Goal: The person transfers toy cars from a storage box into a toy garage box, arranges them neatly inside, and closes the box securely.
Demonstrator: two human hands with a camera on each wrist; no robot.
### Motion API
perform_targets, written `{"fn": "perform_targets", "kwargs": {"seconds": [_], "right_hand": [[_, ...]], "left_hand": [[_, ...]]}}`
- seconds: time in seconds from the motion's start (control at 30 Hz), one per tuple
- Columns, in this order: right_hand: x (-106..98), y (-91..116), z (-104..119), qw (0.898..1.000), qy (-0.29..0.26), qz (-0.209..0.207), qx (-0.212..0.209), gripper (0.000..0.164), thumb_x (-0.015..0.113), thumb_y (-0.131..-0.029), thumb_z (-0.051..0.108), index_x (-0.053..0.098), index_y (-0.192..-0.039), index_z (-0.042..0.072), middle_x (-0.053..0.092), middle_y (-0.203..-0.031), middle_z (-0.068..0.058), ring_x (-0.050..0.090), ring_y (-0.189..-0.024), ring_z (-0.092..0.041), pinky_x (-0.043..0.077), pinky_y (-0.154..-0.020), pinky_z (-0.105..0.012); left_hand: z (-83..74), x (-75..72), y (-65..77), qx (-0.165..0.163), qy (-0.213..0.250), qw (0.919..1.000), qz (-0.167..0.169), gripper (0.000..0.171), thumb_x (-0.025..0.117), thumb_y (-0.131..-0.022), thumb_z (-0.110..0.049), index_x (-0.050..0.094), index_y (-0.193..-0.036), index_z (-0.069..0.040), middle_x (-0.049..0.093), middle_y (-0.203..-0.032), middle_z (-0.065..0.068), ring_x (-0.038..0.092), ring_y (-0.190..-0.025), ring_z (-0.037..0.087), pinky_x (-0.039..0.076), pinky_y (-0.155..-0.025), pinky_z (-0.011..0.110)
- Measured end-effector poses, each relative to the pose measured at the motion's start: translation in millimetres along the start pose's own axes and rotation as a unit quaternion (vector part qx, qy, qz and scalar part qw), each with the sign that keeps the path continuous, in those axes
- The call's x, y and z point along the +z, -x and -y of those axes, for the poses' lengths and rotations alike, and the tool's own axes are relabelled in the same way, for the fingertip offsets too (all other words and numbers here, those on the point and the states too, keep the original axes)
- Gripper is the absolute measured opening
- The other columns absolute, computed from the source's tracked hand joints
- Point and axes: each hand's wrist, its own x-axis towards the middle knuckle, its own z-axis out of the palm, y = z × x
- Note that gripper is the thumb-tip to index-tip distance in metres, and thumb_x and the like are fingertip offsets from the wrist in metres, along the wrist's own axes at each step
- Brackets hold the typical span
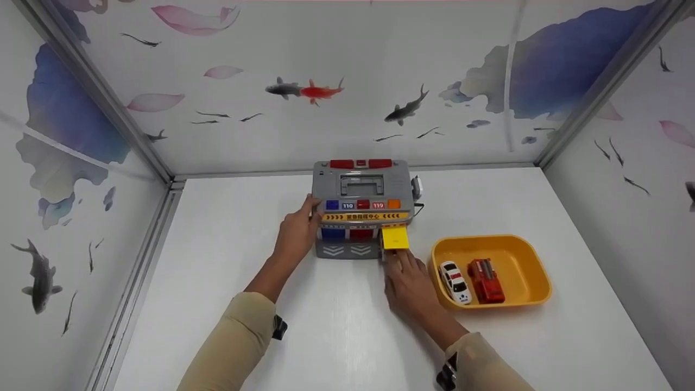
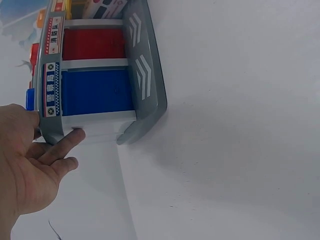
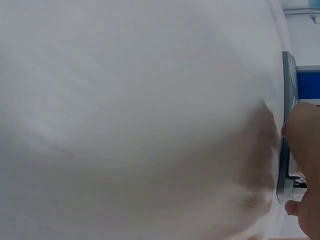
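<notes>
A grey toy emergency station (image 1: pixel 347 247) stands near the back wall, its blue and red doors down and its yellow door (image 1: pixel 395 238) swung up. My left hand (image 1: pixel 297 231) holds the station's left side; in the left wrist view, its fingers (image 2: pixel 67 142) lie at the near corner beside the blue door (image 2: pixel 97 92). Below the raised yellow door is my right hand (image 1: pixel 410 282), fingers reaching to that bay, their tips hidden. Part of a white toy vehicle (image 2: pixel 104 9) shows in this bay in the left wrist view. Only the back of the right hand (image 3: pixel 307 150) shows in its wrist view.
Right of the station sits a yellow tray (image 1: pixel 524 271) holding a white toy police car (image 1: pixel 455 282) and a red toy fire truck (image 1: pixel 486 281). Printed panels (image 1: pixel 347 141) enclose the white table (image 1: pixel 336 326) at the back and both sides.
</notes>
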Motion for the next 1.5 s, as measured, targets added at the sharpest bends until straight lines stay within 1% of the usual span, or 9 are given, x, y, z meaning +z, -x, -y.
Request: {"fn": "perform_targets", "kwargs": {"seconds": [0.13, 0.23, 0.43, 0.5, 0.7, 0.87, 1.17, 1.27, 1.5], "right_hand": [[-0.1, -0.8, -0.3, 1.0, 0.014, -0.005, -0.002, 0.066, 0.069, -0.109, 0.028, 0.044, -0.168, 0.015, 0.05, -0.163, -0.015, 0.053, -0.151, -0.037, 0.049, -0.123, -0.061], [0.3, -1.2, -0.7, 1.0, 0.025, -0.004, -0.004, 0.066, 0.069, -0.109, 0.028, 0.045, -0.168, 0.015, 0.05, -0.162, -0.016, 0.053, -0.15, -0.037, 0.049, -0.122, -0.061], [0.5, -0.3, -0.4, 1.0, 0.026, 0.007, -0.003, 0.065, 0.068, -0.109, 0.029, 0.045, -0.168, 0.014, 0.049, -0.163, -0.017, 0.053, -0.152, -0.039, 0.047, -0.124, -0.063], [-0.3, 0.1, 0.2, 1.0, 0.018, 0.01, 0.002, 0.065, 0.07, -0.108, 0.03, 0.046, -0.166, 0.015, 0.05, -0.164, -0.018, 0.052, -0.153, -0.041, 0.045, -0.126, -0.064], [-3.7, 1.3, 1.9, 1.0, 0.01, 0.027, 0.01, 0.06, 0.071, -0.106, 0.037, 0.051, -0.161, 0.021, 0.049, -0.165, -0.017, 0.044, -0.158, -0.043, 0.038, -0.13, -0.065], [-4.5, 1.6, 2.8, 0.998, 0.02, 0.047, 0.023, 0.066, 0.069, -0.106, 0.039, 0.05, -0.165, 0.016, 0.043, -0.174, -0.016, 0.035, -0.163, -0.048, 0.035, -0.132, -0.066], [-6.1, -2.1, 4.3, 0.998, 0.023, 0.057, 0.028, 0.07, 0.068, -0.107, 0.038, 0.046, -0.168, 0.013, 0.041, -0.176, -0.016, 0.031, -0.165, -0.051, 0.033, -0.133, -0.065], [-7.5, -4.9, 4.6, 0.998, 0.025, 0.058, 0.027, 0.07, 0.067, -0.107, 0.039, 0.045, -0.168, 0.012, 0.042, -0.176, -0.016, 0.029, -0.166, -0.052, 0.032, -0.134, -0.066], [-8.3, -11.7, 4.7, 0.997, 0.025, 0.062, 0.038, 0.07, 0.068, -0.107, 0.042, 0.048, -0.166, 0.011, 0.043, -0.176, -0.017, 0.022, -0.168, -0.052, 0.03, -0.132, -0.071]], "left_hand": [[-0.9, 0.1, -0.4, -0.005, 0.004, 1.0, 0.004, 0.047, 0.053, -0.119, -0.038, 0.054, -0.161, -0.017, 0.052, -0.17, 0.014, 0.069, -0.141, 0.033, 0.059, -0.112, 0.051], [-1.4, 0.1, -0.9, -0.007, 0.006, 1.0, 0.004, 0.048, 0.053, -0.119, -0.037, 0.054, -0.162, -0.017, 0.051, -0.171, 0.013, 0.066, -0.144, 0.033, 0.058, -0.114, 0.051], [-1.6, 0.0, 0.3, -0.013, 0.005, 0.9999, 0.006, 0.05, 0.053, -0.119, -0.037, 0.052, -0.164, -0.017, 0.055, -0.167, 0.014, 0.067, -0.143, 0.032, 0.057, -0.115, 0.051], [-1.2, 0.2, 0.4, -0.009, 0.003, 0.9999, 0.004, 0.049, 0.054, -0.119, -0.036, 0.052, -0.164, -0.016, 0.057, -0.166, 0.014, 0.07, -0.139, 0.032, 0.059, -0.112, 0.051], [-0.5, 0.4, -0.3, 0.005, -0.006, 1.0, -0.005, 0.045, 0.054, -0.118, -0.035, 0.056, -0.16, -0.016, 0.056, -0.165, 0.016, 0.075, -0.131, 0.032, 0.063, -0.101, 0.05], [-1.3, 0.6, -0.6, 0.0, -0.002, 1.0, -0.003, 0.044, 0.054, -0.119, -0.035, 0.057, -0.159, -0.018, 0.05, -0.17, 0.015, 0.07, -0.139, 0.034, 0.061, -0.107, 0.051], [-1.6, -0.6, 0.3, -0.016, -0.003, 0.9998, 0.007, 0.046, 0.053, -0.119, -0.034, 0.054, -0.162, -0.019, 0.054, -0.168, 0.015, 0.067, -0.143, 0.034, 0.058, -0.115, 0.052], [-1.3, -0.6, 0.2, -0.016, -0.002, 0.9998, 0.007, 0.046, 0.053, -0.119, -0.033, 0.053, -0.162, -0.018, 0.055, -0.167, 0.015, 0.068, -0.142, 0.033, 0.058, -0.114, 0.051], [-1.6, 0.2, -0.2, -0.014, -0.005, 0.9999, 0.006, 0.046, 0.054, -0.118, -0.033, 0.053, -0.162, -0.017, 0.058, -0.166, 0.014, 0.074, -0.134, 0.031, 0.062, -0.107, 0.049]]}}
